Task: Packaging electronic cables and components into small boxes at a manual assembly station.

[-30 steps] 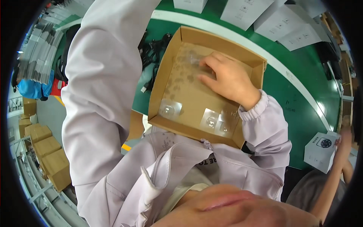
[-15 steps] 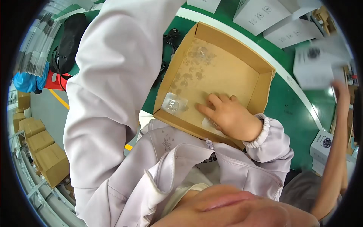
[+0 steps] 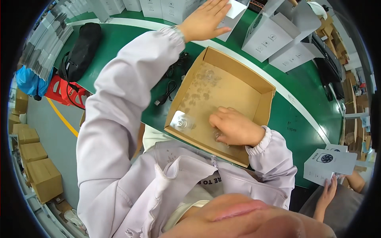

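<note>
My left hand [image 3: 207,19] reaches to the far side of the table, palm down, its fingers stretched out and the thumb apart. It lies over or against a white box [image 3: 229,24]; I cannot tell whether it touches. Inside the shallow brown cardboard tray [image 3: 227,152], my right hand [image 3: 237,127] is closed, with a small clear plastic piece [image 3: 218,135] at its fingertips. Another clear plastic piece [image 3: 180,122] rests in the tray's near left corner, and a further one [image 3: 209,74] at its far left. Dark smudges mark the tray's bottom.
Black cables [image 3: 168,92] lie left of the tray on the green table [image 3: 295,115]. A black bag [image 3: 84,49] is farther left. White boxes [image 3: 266,37] line the far side. On the right, a co-worker's hand [image 3: 326,192] holds a white box [image 3: 328,162].
My left hand has come into view at the far side, beside a white box. My right hand's fingers have closed around the clear piece. The co-worker's box has moved lower and nearer.
</note>
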The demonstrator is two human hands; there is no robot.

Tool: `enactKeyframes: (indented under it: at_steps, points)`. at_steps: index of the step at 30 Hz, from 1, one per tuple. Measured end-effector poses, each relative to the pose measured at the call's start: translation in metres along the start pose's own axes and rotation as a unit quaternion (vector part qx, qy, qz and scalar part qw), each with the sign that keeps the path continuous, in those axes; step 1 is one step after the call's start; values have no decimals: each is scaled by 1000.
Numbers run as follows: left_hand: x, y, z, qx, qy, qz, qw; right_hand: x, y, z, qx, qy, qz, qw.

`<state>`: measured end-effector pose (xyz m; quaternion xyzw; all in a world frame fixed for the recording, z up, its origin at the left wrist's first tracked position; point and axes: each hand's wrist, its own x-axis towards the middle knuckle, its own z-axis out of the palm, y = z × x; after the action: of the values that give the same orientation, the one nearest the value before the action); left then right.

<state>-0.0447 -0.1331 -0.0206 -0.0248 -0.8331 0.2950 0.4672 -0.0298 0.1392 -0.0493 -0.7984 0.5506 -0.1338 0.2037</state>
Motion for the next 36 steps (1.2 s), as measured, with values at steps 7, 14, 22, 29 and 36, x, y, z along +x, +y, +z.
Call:
enactKeyframes:
  at_steps: [7, 14, 22, 29, 36]
  points:
    - [-55, -4, -59, -296, -359, -158, 871, 9, -4, -6, 6, 57, 94, 994]
    - [-110, -15, -62, -355, -427, -116, 824, 19, 0, -1, -5, 210, 88, 974]
    - [-97, -36, -55, -463, -319, -375, 737, 31, -11, -13, 140, 303, 213, 918]
    - [-80, -55, -64, -623, -326, -406, 584, 33, -2, -8, 115, 340, 172, 917]
    - [-72, -48, -69, -589, -235, -350, 690, 45, 3, -10, 158, 398, 146, 892]
